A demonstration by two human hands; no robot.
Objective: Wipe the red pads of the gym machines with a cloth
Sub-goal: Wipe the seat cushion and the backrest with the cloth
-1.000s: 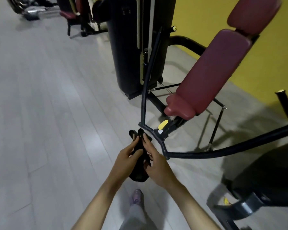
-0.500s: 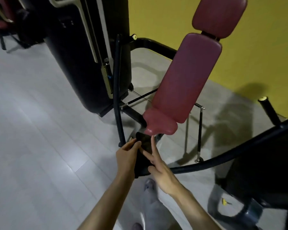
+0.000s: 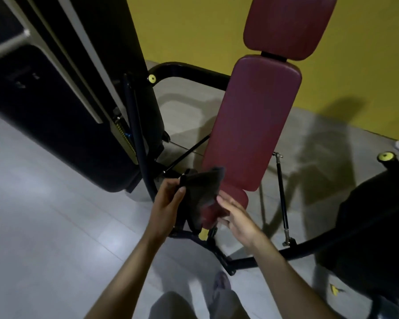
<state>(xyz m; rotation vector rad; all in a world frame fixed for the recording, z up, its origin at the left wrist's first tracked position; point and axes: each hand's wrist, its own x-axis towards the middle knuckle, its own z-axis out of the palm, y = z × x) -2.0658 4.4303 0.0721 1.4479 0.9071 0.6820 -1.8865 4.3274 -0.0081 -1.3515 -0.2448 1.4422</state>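
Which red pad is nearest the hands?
The small rounded red pad at the bottom, between the left hand and right hand, by the dark cloth. The long red back pad and squarish red top pad sit higher.

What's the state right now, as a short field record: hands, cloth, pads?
left hand: grips the cloth
right hand: open, at the front edge of the seat pad; contact blurred
cloth: dark, held over the seat pad's left side
back pad: red, upright, mostly uncovered
headrest pad: red, above the back pad, cloth not on it
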